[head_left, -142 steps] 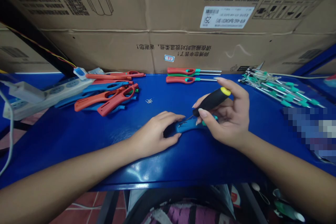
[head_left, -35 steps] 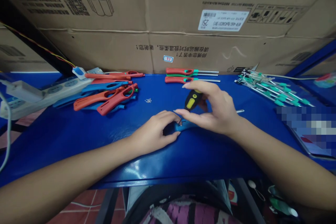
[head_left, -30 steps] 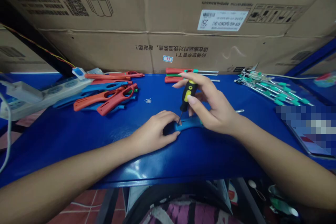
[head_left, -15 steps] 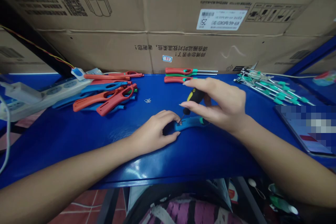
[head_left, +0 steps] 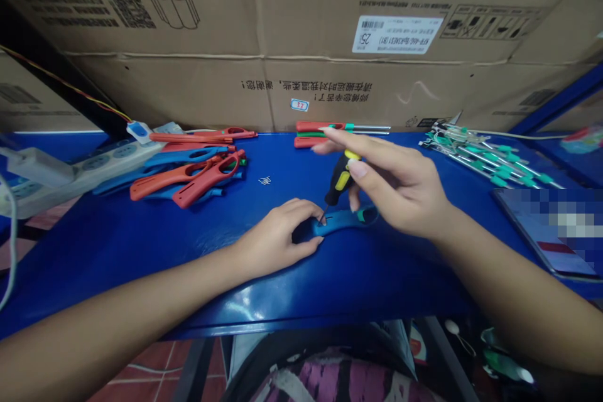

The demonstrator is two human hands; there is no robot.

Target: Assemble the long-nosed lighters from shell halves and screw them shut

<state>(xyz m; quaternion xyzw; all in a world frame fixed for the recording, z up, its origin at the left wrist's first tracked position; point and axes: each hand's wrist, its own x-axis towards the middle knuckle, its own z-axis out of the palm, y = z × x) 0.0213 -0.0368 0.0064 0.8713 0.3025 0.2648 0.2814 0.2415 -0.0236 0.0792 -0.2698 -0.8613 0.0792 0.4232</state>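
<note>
A blue lighter body [head_left: 336, 222] lies on the blue table, a green piece showing at its right part. My left hand [head_left: 287, 232] pinches its left end between thumb and fingers. Above it, my right hand [head_left: 396, 182] has thumb and fingers around the handle of a black and yellow screwdriver [head_left: 338, 183]. The screwdriver leans slightly, its thin shaft pointing down at the lighter body's left end beside my left fingertips. Whether the tip sits in a screw is too small to tell. The far end of the lighter body lies partly behind my right hand.
Red and blue lighter shells [head_left: 188, 179] are heaped at the left beside a power strip [head_left: 101, 163]. Small screws [head_left: 264, 181] lie mid-table. Lighters with metal tubes [head_left: 318, 127] rest against the cardboard box [head_left: 188, 85]. Green-and-metal rods [head_left: 490, 154] and a tablet-like device [head_left: 551, 232] are at the right.
The screwdriver has become more upright, and my right hand's fingers have shifted left and stretched out over its handle top. My left hand and the blue lighter body have stayed in place.
</note>
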